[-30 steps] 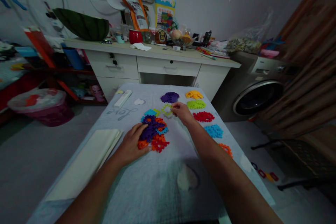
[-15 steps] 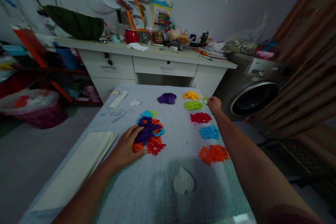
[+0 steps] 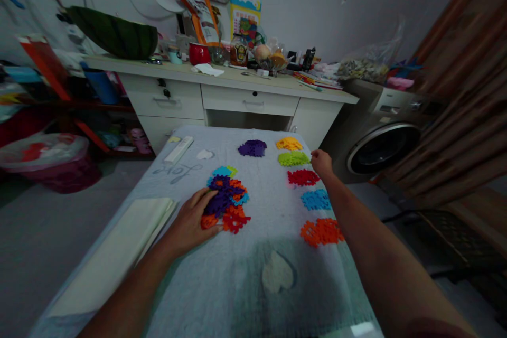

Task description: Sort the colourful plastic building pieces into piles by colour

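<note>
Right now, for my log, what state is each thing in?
Mixed pile: jumbled
Purple pile: heaped
Yellow pile: heaped
Green pile: heaped
Red pile: heaped
Blue pile: heaped
Orange pile: heaped
Left hand: touching mixed pile
Right hand: curled, contents unclear
White sheet: folded
Watermelon: cut
Middle drawer: shut
Washer door: looks shut

The left hand [image 3: 194, 217] and right hand [image 3: 321, 163] are bare, and so are both forearms [image 3: 134, 280]. High on the right arm [image 3: 376, 253] shows a dark reddish sleeve [image 3: 439, 328], curved at its edge, the weave too dim to tell.
</note>
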### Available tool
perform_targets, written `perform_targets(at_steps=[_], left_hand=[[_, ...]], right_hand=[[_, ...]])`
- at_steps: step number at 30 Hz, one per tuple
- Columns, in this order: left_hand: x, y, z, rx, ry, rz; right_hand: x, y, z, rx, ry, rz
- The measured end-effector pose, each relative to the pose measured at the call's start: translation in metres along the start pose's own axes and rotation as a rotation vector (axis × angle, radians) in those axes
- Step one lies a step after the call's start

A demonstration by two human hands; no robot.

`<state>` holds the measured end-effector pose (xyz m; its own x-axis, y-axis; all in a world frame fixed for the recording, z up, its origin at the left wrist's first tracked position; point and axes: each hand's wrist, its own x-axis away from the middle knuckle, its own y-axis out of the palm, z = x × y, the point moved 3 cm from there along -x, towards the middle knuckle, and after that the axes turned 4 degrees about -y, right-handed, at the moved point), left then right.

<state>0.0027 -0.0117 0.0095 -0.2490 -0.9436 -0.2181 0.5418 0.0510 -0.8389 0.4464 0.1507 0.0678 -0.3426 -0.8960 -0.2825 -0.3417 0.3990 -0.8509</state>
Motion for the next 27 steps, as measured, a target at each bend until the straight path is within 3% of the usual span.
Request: perform_targets(at_steps=[4,7,11,15,17,20,27], left_hand=[[0.000,0.000,0.000,0.014,-0.004,0.002],[0.000,-0.002,0.002,0.019,-0.006,0.007],[0.001,-0.004,0.004,-0.001,-0.046,0.003],[0.002,-0.005,0.004,-0.029,-0.082,-0.004],[0.002,-0.005,0.004,-0.038,-0.079,-0.010],[0.002,-0.005,0.002,-0.033,-0.077,-0.022],[0.002,-0.004,0.000,-0.007,-0.061,-0.019]], right_hand=[[0.008,-0.009,-0.017,-0.112,-0.048,0.071],[0.021,-0.001,-0.053,-0.215,-0.200,0.041],[0.059,0.026,-0.123,-0.321,-0.516,-0.263],[0.103,0.059,-0.185,-0.246,-0.769,-0.568],[0.112,0.075,-0.205,-0.159,-0.761,-0.579],[0.111,0.098,-0.223,0.005,-0.636,-0.561],[0.103,0.122,-0.235,0.103,-0.523,-0.642]])
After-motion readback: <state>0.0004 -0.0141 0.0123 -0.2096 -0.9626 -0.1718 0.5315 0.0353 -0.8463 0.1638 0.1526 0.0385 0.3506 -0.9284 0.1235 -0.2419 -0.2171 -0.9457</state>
